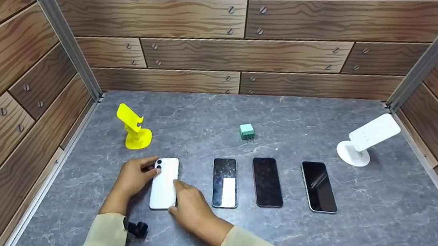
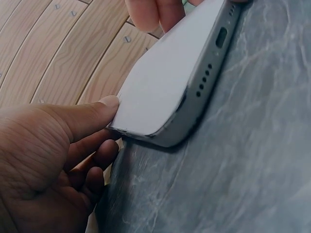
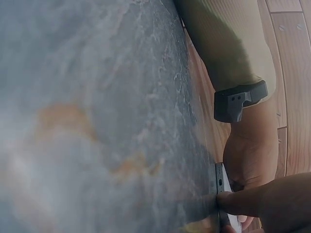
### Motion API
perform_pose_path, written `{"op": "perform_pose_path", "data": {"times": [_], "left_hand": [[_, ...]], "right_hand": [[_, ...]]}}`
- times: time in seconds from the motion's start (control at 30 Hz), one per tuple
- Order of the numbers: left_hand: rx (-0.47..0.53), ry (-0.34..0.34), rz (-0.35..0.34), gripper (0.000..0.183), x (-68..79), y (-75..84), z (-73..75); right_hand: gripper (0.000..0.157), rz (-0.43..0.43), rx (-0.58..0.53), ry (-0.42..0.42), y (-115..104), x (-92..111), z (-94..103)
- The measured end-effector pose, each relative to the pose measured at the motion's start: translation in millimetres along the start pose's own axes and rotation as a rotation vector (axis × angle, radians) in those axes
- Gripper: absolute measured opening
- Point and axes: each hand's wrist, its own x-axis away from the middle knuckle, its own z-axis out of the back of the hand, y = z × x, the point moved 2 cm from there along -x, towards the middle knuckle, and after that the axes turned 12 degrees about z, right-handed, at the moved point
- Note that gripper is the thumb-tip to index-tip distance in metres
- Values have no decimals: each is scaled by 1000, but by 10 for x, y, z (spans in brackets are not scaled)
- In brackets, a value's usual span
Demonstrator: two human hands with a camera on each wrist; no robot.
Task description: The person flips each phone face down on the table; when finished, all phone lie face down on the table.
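A white smartphone (image 1: 164, 190) lies back up in front of the person, its camera lenses at the far left corner. The left hand (image 1: 131, 177) grips its left edge near those lenses. In the left wrist view, the thumb of this hand (image 2: 43, 150) sits on the phone's edge (image 2: 160, 82) with the other fingers curled below. From the right side, the right hand (image 1: 194, 209) holds the phone, thumb at the near corner and fingers along the right edge. The right wrist view shows the thumb of that hand (image 3: 277, 206) against the port end of the phone (image 3: 219, 177).
Right of the hands, three dark-screened phones lie face up: one (image 1: 221, 179), a middle one (image 1: 267, 184) and a right one (image 1: 318, 189). A yellow phone stand (image 1: 138, 139) stands behind the left hand, a white stand (image 1: 375, 132) far right. Between them sits a green cube (image 1: 247, 132).
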Motion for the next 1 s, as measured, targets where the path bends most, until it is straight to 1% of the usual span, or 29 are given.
{"op": "perform_pose_path", "data": {"times": [0.3,0.5,0.73,1.0], "left_hand": [[-15,24,18,44,11,3,7],[-16,39,11,44,6,-1,-6],[-82,55,-30,43,13,22,-9],[-153,65,-45,45,33,30,-18]], "right_hand": [[73,-7,-18,-11,-4,-19,3],[73,-14,-13,-22,-7,-28,18],[72,-10,-6,-18,-17,-31,38],[70,0,3,-12,-10,-32,25]]}}
